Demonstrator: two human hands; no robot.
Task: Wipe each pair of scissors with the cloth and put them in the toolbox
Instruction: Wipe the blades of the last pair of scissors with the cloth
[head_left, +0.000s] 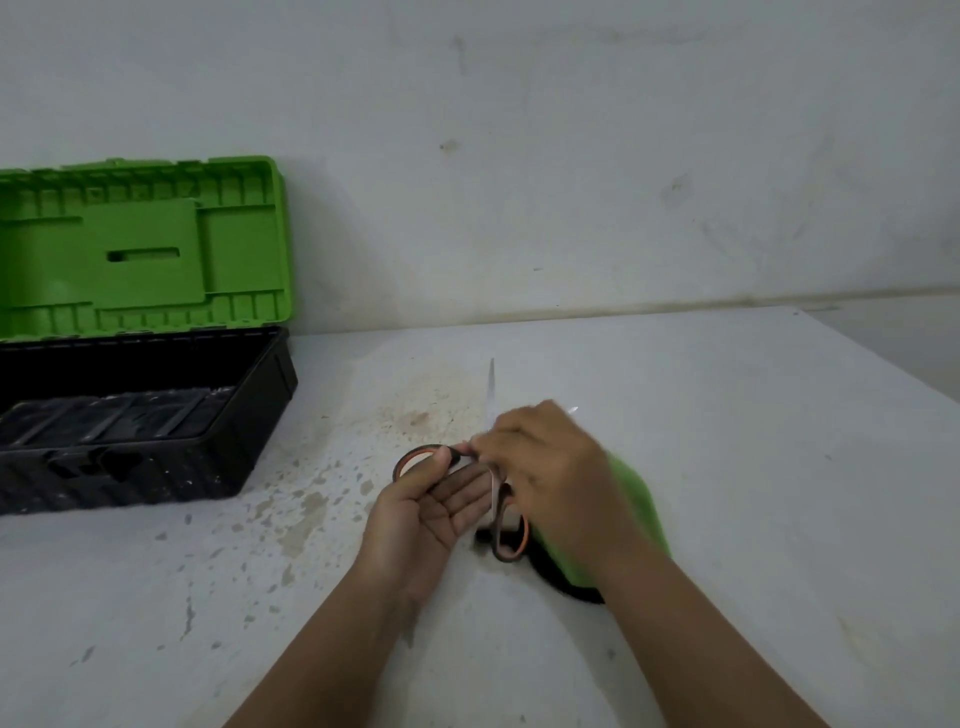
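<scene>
Wiping step. Left hand pinches scissors handle; right hand grips cloth over blades. Next: toolbox, already open.

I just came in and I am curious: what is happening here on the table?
A person is cleaning scissors. The left hand holds them by a handle, opened wide, while the right hand works a green cloth at the blades. The toolbox stands open on the left of the table.

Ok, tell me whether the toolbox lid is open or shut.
Open. The toolbox has its green lid standing upright against the wall, showing its ribbed inner side, and the black base is uncovered.
</scene>
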